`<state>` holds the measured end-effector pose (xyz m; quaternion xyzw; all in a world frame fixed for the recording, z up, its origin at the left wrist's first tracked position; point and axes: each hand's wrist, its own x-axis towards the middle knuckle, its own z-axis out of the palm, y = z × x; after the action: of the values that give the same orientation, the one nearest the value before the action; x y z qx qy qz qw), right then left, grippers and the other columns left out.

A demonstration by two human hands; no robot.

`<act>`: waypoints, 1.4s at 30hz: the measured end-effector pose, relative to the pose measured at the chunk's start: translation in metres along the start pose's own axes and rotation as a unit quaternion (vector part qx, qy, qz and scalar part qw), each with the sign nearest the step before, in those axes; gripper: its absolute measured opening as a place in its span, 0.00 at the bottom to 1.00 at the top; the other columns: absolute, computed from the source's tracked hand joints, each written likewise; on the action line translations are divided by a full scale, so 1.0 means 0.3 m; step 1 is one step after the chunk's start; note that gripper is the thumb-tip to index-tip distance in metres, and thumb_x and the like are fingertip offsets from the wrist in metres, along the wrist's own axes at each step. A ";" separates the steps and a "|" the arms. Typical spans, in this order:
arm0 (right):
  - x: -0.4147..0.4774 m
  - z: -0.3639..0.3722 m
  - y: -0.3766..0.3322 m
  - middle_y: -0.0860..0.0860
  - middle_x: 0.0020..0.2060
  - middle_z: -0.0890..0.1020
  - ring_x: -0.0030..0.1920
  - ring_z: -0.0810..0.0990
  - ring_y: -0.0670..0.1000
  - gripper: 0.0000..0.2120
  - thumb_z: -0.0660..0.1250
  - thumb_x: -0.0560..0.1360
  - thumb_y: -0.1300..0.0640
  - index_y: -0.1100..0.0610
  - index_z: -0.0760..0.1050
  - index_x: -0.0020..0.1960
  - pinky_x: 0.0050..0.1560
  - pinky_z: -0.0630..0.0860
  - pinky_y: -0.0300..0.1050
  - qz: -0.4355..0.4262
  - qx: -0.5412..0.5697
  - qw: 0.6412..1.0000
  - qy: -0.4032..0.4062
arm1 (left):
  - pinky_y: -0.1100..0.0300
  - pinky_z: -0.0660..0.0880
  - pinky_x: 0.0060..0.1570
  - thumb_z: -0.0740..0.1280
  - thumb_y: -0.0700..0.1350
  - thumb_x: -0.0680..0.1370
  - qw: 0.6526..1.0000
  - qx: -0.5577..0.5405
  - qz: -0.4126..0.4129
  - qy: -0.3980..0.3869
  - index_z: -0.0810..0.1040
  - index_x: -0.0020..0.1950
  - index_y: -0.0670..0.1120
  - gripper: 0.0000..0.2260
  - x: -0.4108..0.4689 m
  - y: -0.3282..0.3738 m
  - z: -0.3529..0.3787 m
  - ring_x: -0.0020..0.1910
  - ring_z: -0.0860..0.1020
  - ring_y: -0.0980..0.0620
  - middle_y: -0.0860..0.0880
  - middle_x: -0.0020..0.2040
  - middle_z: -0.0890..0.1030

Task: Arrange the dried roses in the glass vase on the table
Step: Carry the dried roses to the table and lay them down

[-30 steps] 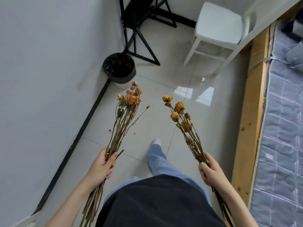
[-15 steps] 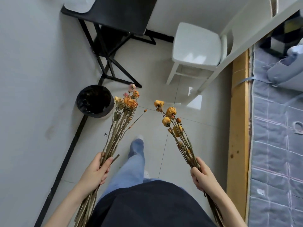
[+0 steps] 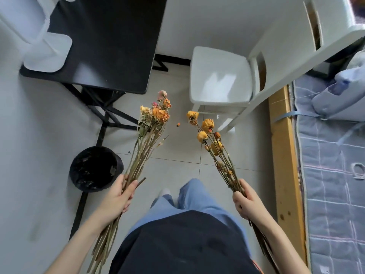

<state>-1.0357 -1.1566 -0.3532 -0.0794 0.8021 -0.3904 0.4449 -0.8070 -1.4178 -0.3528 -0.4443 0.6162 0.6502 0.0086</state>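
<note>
Clamping fingers mid-stem, left hand [image 3: 116, 196] and right hand [image 3: 245, 202] are each holding light, likely brittle dried roses [image 3: 146, 147].

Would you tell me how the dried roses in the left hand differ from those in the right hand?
The left bunch crowds its blooms at the top; the right bunch staggers them down the stems. The left bunch includes pink buds; the right bunch looks all yellow-orange. Both are gripped mid-stem.
</note>
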 end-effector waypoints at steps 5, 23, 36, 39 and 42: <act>0.236 -0.122 -0.129 0.47 0.25 0.65 0.21 0.59 0.45 0.15 0.54 0.72 0.67 0.48 0.70 0.40 0.21 0.57 0.34 -0.002 -0.012 1.000 -0.012 | 0.65 0.64 0.20 0.61 0.49 0.78 1.000 0.007 0.004 0.002 0.69 0.40 0.57 0.07 0.200 0.143 0.037 0.22 0.65 0.58 0.53 0.29 0.70; 0.920 -0.486 -0.714 0.52 0.27 0.62 0.21 0.58 0.46 0.09 0.52 0.73 0.69 0.59 0.67 0.47 0.21 0.55 0.34 -0.023 -0.054 0.991 -0.124 | 0.65 0.65 0.21 0.62 0.58 0.72 0.994 -0.059 -0.002 0.089 0.70 0.38 0.56 0.07 0.691 0.645 0.157 0.22 0.65 0.57 0.55 0.28 0.72; 1.221 -0.317 -1.130 0.51 0.23 0.62 0.20 0.58 0.47 0.18 0.52 0.72 0.70 0.48 0.67 0.37 0.21 0.55 0.35 -0.082 -0.065 0.985 -0.139 | 0.66 0.64 0.20 0.60 0.47 0.79 0.984 -0.111 0.019 0.138 0.67 0.44 0.41 0.10 1.028 0.880 -0.081 0.22 0.65 0.57 0.52 0.29 0.71; 1.280 -0.276 -1.212 0.50 0.23 0.62 0.20 0.58 0.48 0.19 0.53 0.72 0.69 0.46 0.69 0.36 0.20 0.55 0.34 -0.096 -0.071 0.980 -0.157 | 0.66 0.65 0.20 0.60 0.47 0.79 0.981 -0.130 0.020 0.144 0.67 0.44 0.42 0.09 1.075 0.905 -0.134 0.22 0.66 0.57 0.52 0.29 0.71; 1.345 -0.230 -1.309 0.51 0.23 0.63 0.20 0.58 0.48 0.07 0.55 0.68 0.64 0.55 0.68 0.43 0.20 0.56 0.34 -0.108 -0.065 0.978 -0.166 | 0.66 0.66 0.20 0.60 0.47 0.79 0.975 -0.153 0.023 0.161 0.67 0.43 0.42 0.09 1.128 0.932 -0.173 0.22 0.66 0.58 0.51 0.30 0.70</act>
<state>-1.4143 -1.5779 -0.3217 -0.2581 0.7274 -0.3642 0.5212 -1.1386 -1.7085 -0.3218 -0.5245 0.5130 0.6570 -0.1738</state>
